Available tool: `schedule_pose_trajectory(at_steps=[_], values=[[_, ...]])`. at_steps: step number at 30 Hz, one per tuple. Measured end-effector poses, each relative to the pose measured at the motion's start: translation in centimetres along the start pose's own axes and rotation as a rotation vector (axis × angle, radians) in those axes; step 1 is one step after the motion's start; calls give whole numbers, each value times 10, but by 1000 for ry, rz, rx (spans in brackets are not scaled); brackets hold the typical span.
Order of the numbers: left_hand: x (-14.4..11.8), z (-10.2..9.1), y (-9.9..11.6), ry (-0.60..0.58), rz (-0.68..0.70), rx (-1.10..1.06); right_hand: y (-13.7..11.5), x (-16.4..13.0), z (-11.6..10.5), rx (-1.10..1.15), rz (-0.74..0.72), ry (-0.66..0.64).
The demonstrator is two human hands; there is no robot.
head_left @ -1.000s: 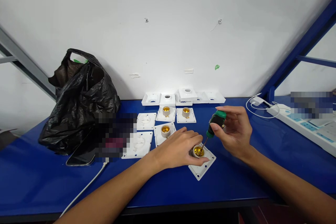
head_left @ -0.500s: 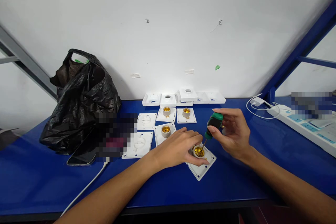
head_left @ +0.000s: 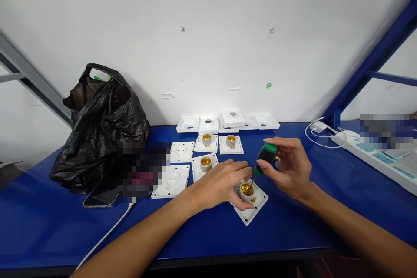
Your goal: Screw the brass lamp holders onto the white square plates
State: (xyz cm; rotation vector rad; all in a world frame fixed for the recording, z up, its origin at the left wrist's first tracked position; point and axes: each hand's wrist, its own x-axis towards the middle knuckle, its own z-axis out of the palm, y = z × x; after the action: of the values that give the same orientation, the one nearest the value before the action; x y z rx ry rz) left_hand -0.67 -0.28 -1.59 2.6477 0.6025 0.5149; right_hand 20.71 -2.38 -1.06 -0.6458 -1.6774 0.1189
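Note:
My right hand (head_left: 291,165) is closed around a green and black screwdriver (head_left: 265,158), held tilted with its tip down inside a lamp holder (head_left: 246,197). This holder is white with a brass-coloured inner shell and sits on a square white base plate (head_left: 249,216) turned cornerwise on the table. My left hand (head_left: 230,182) grips the holder from the left, thumb along its near side and fingers curled at its far side. The screw under the tip is hidden. Part of a small pale and brass piece shows behind my right fingers.
Behind my hands lie more base plates (head_left: 181,152), several with lamp holders (head_left: 231,140). White square covers (head_left: 233,119) line the wall. A black plastic bag (head_left: 104,126) and a phone (head_left: 102,195) with a white cable (head_left: 106,236) are left; a power strip (head_left: 381,156) is right.
The screwdriver handle has turned and tilted slightly in my right hand, its tip still in the holder. My left thumb has shifted a little; the view has moved slightly.

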Motion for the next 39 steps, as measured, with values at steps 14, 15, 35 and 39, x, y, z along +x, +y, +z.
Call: schedule_pose_trajectory(at_steps=[14,15,35,39], values=[[1,-3,7,88,-22,-151,-6,21,2,79,226,235],[0,-3,7,100,-29,-178,-6,22,2,85,234,245],[8,-11,7,277,-384,-868,5,28,-2,163,323,499],[9,-11,1,336,-456,-1109,6,28,-2,187,331,509]])
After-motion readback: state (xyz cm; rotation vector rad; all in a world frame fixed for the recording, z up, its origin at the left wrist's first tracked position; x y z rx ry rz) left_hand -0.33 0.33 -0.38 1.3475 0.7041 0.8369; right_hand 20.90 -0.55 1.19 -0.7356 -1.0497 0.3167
